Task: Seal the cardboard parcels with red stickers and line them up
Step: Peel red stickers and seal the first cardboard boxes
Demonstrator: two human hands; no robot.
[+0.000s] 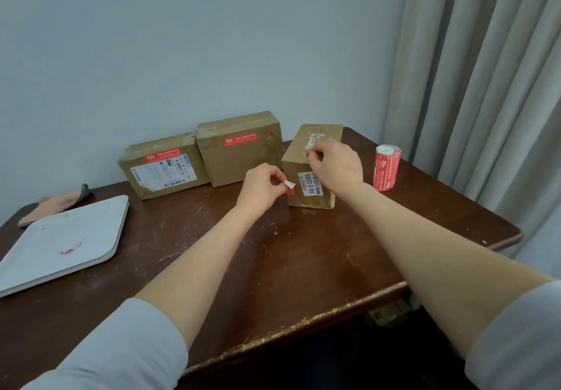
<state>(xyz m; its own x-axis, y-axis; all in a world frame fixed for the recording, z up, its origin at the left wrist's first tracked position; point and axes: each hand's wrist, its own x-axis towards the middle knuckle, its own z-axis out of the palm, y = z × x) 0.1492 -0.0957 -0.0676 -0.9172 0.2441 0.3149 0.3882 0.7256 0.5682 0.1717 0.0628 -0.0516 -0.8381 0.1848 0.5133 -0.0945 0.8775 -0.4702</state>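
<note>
3 cardboard parcels sit mid-frame, 2 already stickered red at centre left (162, 166) and centre (239, 146), the third (312, 171) labelled "80-2-3205", where the left hand (262, 187) pinches a red sticker (290, 188), the right hand (335, 163) pinches its top edge, and 1 sticker roll (387, 167) stands right.

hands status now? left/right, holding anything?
Left hand: pinched shut on a red sticker, white backing partly showing.
Right hand: fingers pinched at the third parcel's top edge; contents cannot be told.
</note>
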